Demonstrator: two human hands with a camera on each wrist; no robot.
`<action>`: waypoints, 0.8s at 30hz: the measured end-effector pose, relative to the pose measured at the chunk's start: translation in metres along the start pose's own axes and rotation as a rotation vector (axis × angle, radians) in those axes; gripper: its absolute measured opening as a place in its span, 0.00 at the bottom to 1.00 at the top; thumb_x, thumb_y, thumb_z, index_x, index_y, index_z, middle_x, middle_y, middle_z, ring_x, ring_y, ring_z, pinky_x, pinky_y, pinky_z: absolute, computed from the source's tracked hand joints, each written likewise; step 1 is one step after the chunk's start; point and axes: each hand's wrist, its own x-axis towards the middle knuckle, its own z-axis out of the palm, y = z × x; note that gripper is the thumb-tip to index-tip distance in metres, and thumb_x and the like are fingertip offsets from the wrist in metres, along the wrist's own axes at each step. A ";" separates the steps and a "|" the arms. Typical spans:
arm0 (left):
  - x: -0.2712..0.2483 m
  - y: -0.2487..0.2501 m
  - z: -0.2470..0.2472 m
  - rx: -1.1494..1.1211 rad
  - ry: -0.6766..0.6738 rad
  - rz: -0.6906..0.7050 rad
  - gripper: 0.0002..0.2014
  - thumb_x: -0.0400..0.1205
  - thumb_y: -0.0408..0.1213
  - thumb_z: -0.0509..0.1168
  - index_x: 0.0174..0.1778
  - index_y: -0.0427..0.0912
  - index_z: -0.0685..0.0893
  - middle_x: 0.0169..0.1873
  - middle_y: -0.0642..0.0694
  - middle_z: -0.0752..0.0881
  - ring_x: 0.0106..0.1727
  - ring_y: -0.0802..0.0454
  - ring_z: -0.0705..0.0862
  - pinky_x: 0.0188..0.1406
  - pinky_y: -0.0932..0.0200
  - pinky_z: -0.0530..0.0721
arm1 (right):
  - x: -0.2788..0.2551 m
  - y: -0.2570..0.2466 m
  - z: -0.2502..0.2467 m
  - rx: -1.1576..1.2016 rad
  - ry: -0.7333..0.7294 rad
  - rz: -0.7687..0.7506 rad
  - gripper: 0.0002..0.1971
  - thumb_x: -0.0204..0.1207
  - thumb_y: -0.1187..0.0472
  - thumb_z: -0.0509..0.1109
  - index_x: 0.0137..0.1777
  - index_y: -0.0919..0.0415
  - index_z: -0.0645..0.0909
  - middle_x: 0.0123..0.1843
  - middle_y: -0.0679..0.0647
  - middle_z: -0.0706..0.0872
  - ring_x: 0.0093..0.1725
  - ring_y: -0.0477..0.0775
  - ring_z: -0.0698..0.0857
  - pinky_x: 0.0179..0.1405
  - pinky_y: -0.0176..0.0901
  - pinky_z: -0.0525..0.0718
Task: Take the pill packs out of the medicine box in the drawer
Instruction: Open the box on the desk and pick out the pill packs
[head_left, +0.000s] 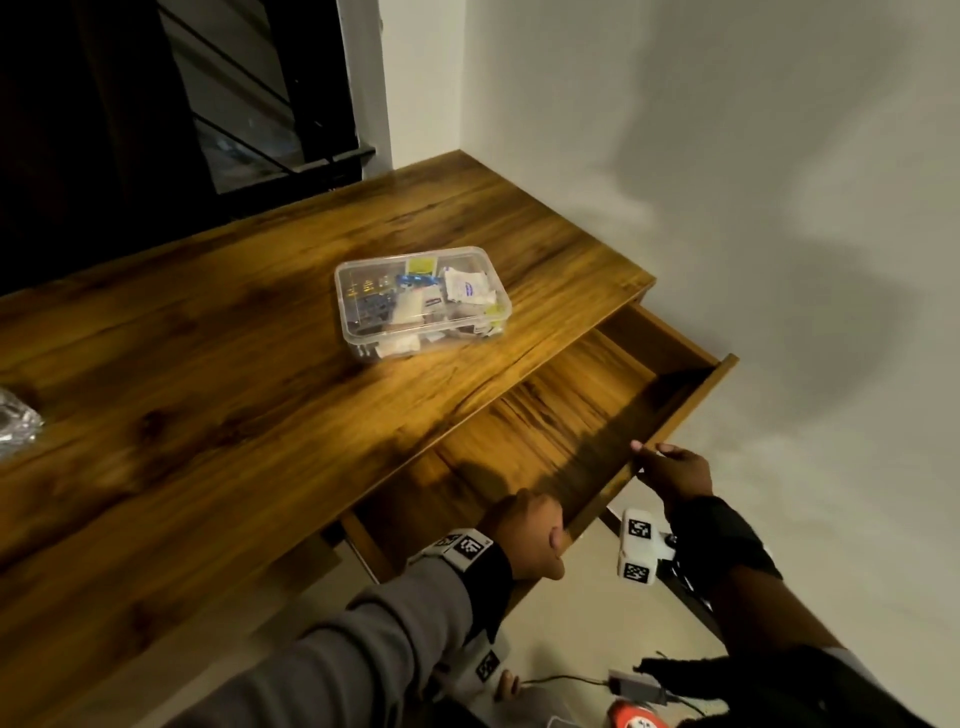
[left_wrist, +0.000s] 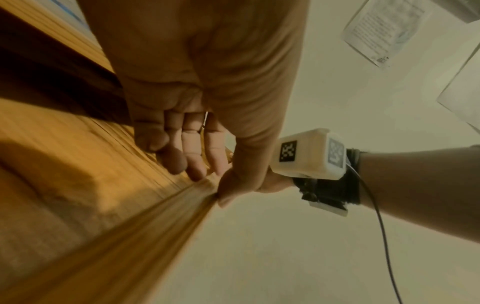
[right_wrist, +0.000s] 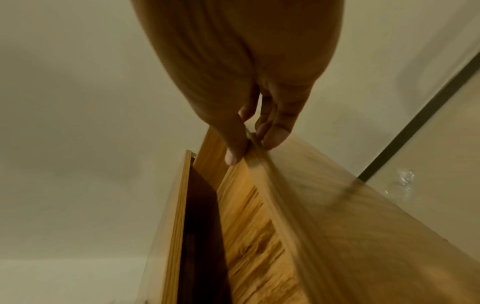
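Observation:
A clear plastic medicine box (head_left: 422, 301) with its lid on stands on the wooden desk top (head_left: 208, 364), full of sachets and pill packs. Below it the wooden drawer (head_left: 561, 415) stands pulled out, its inside bare. My left hand (head_left: 524, 540) grips the drawer's front panel near its left end, fingers inside and thumb outside; the left wrist view shows this left hand (left_wrist: 205, 164) on the panel edge. Farther right, my right hand (head_left: 670, 467) pinches the same front panel's top edge, and in the right wrist view the right hand (right_wrist: 252, 144) has thumb and fingers on either side of the edge.
A white wall (head_left: 727, 156) runs close along the desk's right side. A crinkled silver packet (head_left: 15, 423) lies at the desk's left edge. On the floor under my arms lie a grey adapter with a cable (head_left: 636, 686) and a red object (head_left: 636, 719).

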 end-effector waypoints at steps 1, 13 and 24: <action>0.002 -0.002 -0.001 0.000 0.024 -0.014 0.10 0.62 0.33 0.73 0.34 0.46 0.81 0.37 0.49 0.82 0.41 0.43 0.85 0.39 0.53 0.86 | 0.000 0.000 0.001 0.036 -0.025 0.016 0.14 0.71 0.64 0.78 0.51 0.66 0.79 0.50 0.67 0.85 0.53 0.64 0.86 0.56 0.50 0.84; 0.004 -0.035 -0.017 0.102 0.430 0.000 0.06 0.66 0.35 0.72 0.35 0.41 0.83 0.34 0.41 0.87 0.38 0.44 0.85 0.40 0.52 0.86 | -0.007 -0.027 0.038 0.082 -0.278 0.070 0.26 0.77 0.55 0.72 0.69 0.73 0.75 0.63 0.66 0.83 0.44 0.50 0.82 0.20 0.25 0.78; 0.000 -0.042 -0.061 0.322 0.618 -0.270 0.10 0.72 0.42 0.70 0.37 0.49 0.74 0.49 0.47 0.82 0.56 0.48 0.78 0.59 0.48 0.76 | 0.019 -0.034 0.089 0.359 -0.484 0.136 0.24 0.78 0.72 0.68 0.73 0.72 0.69 0.49 0.61 0.83 0.56 0.58 0.84 0.62 0.44 0.82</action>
